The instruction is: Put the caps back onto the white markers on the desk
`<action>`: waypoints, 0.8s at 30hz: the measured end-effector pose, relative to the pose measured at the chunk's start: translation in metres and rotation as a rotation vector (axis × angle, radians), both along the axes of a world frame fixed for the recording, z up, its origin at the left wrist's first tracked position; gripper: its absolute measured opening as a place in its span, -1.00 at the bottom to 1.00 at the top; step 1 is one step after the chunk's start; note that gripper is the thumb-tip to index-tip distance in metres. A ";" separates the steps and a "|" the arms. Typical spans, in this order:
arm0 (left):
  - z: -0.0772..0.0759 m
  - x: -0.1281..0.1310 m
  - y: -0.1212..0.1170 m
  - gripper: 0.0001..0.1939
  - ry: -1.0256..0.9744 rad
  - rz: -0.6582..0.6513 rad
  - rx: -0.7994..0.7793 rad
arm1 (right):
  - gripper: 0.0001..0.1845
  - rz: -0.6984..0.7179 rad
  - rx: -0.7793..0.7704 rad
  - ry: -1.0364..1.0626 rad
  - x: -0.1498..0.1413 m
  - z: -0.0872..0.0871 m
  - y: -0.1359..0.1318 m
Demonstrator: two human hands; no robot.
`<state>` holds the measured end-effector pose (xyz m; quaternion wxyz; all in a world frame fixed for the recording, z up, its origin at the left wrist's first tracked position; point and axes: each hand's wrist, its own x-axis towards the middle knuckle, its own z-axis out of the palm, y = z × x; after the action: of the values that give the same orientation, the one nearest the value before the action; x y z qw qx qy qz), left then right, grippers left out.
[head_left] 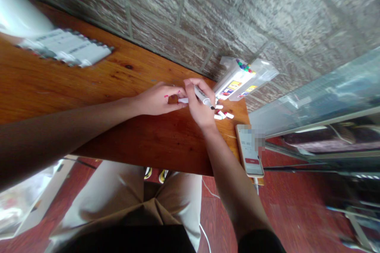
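Note:
My right hand [199, 104] is closed around a marker [201, 94] with a pale barrel and a dark end, which slants down to the right across the fingers. Beside it, my left hand [157, 99] has thumb and fingers pinched on a slim white pen-like piece [183, 100]. The far end of that piece disappears behind my right hand, so I cannot tell its full shape. Red marks show on my left hand. Just right of my right hand, several small white pieces [221, 115], some with red on them, lie on the wooden table [175, 138].
Two clear plastic cases [252, 81] stand by the stone-patterned wall [166, 12]; one holds markers with coloured ends. A row of grey markers [71, 47] lies at the left, near a rounded white object [20, 12]. A phone [250, 150] with a cable rests at the table's right edge.

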<state>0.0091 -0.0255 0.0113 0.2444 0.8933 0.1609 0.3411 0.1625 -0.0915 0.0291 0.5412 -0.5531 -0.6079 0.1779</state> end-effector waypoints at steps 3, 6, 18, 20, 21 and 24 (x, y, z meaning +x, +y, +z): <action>0.002 -0.001 0.001 -0.80 0.010 0.004 -0.014 | -0.69 0.005 -0.002 0.028 0.000 -0.004 0.002; 0.003 -0.002 0.002 -0.81 0.008 -0.014 -0.020 | -0.68 -0.010 0.008 0.042 0.001 -0.008 0.005; 0.001 -0.002 -0.001 -0.69 0.007 -0.075 -0.011 | -0.59 -0.071 -0.002 0.042 0.005 -0.002 0.007; 0.003 -0.003 -0.001 -0.70 0.007 -0.058 0.009 | -0.61 -0.059 -0.004 0.033 0.002 -0.002 0.006; 0.003 -0.003 -0.001 -0.72 0.004 -0.042 0.020 | -0.63 -0.056 -0.001 0.025 0.002 -0.002 0.005; 0.004 -0.004 -0.001 -0.80 -0.002 -0.007 0.045 | -0.68 -0.057 -0.019 0.001 0.000 -0.002 0.004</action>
<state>0.0050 -0.0260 0.0154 0.2256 0.8987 0.1500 0.3447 0.1629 -0.0875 0.0269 0.5411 -0.5753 -0.5899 0.1684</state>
